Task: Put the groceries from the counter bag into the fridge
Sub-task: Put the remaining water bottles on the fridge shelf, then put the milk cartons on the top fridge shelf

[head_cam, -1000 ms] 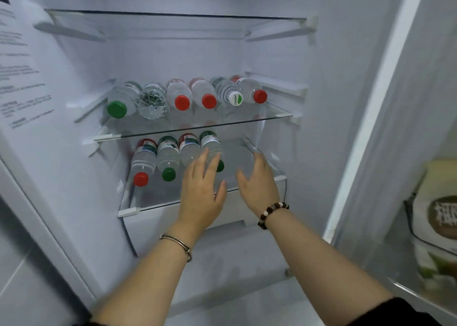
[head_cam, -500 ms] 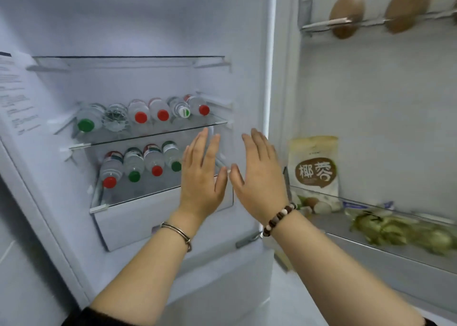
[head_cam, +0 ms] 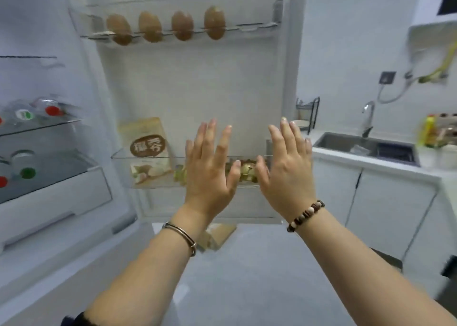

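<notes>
Both hands up, palms fwd, fingers spread, side by side w/ a narrow gap betw thumbs; left hand (head_cam: 210,167) grip released, holds nothing; right hand (head_cam: 284,167) same. Both sit in front of lower door bin (head_cam: 153,156), not touching it as far as can tell. Bin holds a pouch (head_cam: 147,150) at its left end and blurred greenish-yellow items (head_cam: 244,171) partly behind the hands. Upper door rack (head_cam: 254,26) carries four eggs (head_cam: 183,25) in a row, right end bare. Fridge (head_cam: 103,91) interior at left edge: glass shelves w/ bottles (head_cam: 26,114) lying caps outward, partly cut off by frame. Open floor below and betw the arms. Right of door: table (head_cam: 371,164) edge w/ sink (head_cam: 366,145), tap behind; bag (head_cam: 440,134) at far right on table, blurred, well apart from hands. Vs 0.5 s ago: view swung right, door now centred, shelves pushed to left margin; hands raised higher, spread wider apart, now over door bin rather than by the shelf front; table and sink newly in view.
</notes>
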Demonstrator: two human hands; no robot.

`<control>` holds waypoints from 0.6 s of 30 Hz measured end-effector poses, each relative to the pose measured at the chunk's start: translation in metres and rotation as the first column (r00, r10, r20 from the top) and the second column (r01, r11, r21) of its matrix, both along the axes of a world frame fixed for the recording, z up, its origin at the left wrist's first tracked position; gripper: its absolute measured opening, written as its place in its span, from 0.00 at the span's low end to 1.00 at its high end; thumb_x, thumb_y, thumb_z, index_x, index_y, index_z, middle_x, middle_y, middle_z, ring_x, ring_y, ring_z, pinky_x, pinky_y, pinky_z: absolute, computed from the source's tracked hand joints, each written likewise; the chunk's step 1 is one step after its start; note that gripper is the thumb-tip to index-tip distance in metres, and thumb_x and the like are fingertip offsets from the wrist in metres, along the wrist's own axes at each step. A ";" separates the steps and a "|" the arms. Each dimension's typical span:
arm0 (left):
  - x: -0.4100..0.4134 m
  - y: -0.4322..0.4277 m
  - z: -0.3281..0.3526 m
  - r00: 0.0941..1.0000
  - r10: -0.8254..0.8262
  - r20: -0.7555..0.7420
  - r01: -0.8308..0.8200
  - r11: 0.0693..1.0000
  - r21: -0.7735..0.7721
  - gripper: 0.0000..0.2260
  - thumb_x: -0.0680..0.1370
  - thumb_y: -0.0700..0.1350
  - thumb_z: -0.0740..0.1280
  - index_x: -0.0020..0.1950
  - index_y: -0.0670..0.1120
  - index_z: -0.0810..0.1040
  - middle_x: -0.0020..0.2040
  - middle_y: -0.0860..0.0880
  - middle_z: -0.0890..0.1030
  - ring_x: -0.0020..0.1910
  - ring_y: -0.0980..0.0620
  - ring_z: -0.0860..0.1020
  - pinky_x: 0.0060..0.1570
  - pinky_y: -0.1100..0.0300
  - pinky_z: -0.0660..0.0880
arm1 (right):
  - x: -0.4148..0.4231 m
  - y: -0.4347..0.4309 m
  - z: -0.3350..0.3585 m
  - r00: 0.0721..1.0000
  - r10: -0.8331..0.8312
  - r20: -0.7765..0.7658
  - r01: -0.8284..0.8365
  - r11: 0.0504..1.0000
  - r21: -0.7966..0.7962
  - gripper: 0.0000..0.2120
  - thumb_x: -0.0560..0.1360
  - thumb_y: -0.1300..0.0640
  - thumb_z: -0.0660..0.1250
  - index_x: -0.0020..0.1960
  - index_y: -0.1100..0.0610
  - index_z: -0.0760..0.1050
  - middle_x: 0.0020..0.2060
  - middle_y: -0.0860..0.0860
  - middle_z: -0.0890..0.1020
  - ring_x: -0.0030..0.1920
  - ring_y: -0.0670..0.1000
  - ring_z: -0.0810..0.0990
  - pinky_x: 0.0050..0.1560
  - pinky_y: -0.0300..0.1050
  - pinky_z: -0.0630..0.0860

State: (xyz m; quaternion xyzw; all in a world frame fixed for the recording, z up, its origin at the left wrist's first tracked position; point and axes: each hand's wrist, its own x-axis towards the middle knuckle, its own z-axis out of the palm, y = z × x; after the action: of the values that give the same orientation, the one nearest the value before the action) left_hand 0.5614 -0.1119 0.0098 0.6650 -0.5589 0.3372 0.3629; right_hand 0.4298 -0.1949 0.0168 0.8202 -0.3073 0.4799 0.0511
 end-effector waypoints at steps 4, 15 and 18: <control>-0.100 -0.063 -0.021 0.985 -0.171 -0.020 0.172 0.981 0.091 0.27 0.77 0.54 0.55 0.75 0.50 0.55 0.77 0.44 0.53 0.76 0.45 0.48 0.70 0.39 0.47 | -0.115 -0.035 -0.019 0.971 -0.234 -0.052 0.236 0.970 0.058 0.29 0.74 0.46 0.52 0.71 0.59 0.63 0.72 0.58 0.64 0.73 0.57 0.58 0.72 0.60 0.53; -0.386 -0.211 -0.063 0.762 -0.647 -0.022 0.620 0.720 0.310 0.29 0.78 0.59 0.50 0.77 0.54 0.47 0.78 0.46 0.45 0.77 0.46 0.40 0.73 0.40 0.44 | -0.406 -0.080 -0.068 0.605 -0.775 -0.184 0.796 0.580 0.174 0.29 0.76 0.45 0.49 0.72 0.59 0.61 0.73 0.59 0.62 0.74 0.58 0.58 0.71 0.61 0.53; -0.460 -0.237 -0.070 0.635 -0.772 -0.021 0.729 0.590 0.346 0.29 0.78 0.59 0.50 0.77 0.53 0.47 0.78 0.46 0.47 0.76 0.46 0.41 0.72 0.39 0.44 | -0.471 -0.076 -0.073 0.448 -0.864 -0.229 0.890 0.407 0.203 0.30 0.75 0.45 0.48 0.72 0.59 0.62 0.73 0.59 0.61 0.74 0.58 0.58 0.71 0.62 0.53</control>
State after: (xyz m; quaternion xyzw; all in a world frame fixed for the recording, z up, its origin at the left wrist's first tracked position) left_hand 0.1010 -0.3492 -0.0606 0.3923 -0.8567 0.0992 0.3199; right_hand -0.0414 -0.2711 -0.0564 0.5549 -0.7560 0.2934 0.1858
